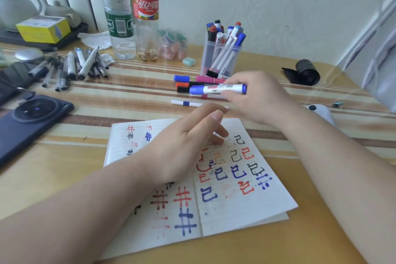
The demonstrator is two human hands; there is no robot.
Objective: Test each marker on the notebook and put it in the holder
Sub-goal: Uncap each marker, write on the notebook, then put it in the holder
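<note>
My right hand (255,96) grips a capped blue marker (216,88), held level above the table beyond the notebook. An open lined notebook (235,199) covered in red, blue and black test marks lies in front of me. My left hand (184,146) hovers over its upper middle with relaxed fingers, holding nothing. A clear plastic holder (218,58) with several markers in it stands behind the right hand. Several loose markers (188,82) lie on the table just in front of the holder, and a thin white pen (186,103) lies nearer to me.
A dark phone (30,120) lies at the left. A heap of grey pens (75,66) sits behind it. Two plastic bottles (132,13) and a small jar (173,45) stand at the back. A black roll (306,72) lies at the right.
</note>
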